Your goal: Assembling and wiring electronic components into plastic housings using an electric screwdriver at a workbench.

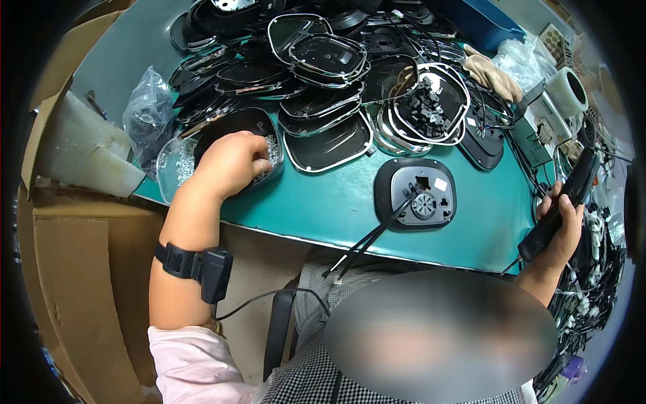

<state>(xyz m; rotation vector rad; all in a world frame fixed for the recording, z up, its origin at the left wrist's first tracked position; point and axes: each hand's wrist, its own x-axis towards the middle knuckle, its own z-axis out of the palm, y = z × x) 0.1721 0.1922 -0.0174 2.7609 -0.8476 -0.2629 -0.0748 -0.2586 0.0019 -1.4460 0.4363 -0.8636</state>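
My left hand reaches into a dark bin of small shiny screws. Its fingers are curled, their tips down among the screws, so whatever they pinch is hidden. My right hand grips a black electric screwdriver at the table's right edge, its bit tilted down toward me. Between the hands, a black rounded housing lies on the green table with its grey inner plate and round vented disc upward. Black cables run from its middle over the front edge.
Behind the housing rise stacks of black covers with shiny rims. Loose small black parts lie inside white-edged rings. A clear bag and a clear tub stand left; a grey power box and bundled cables are right.
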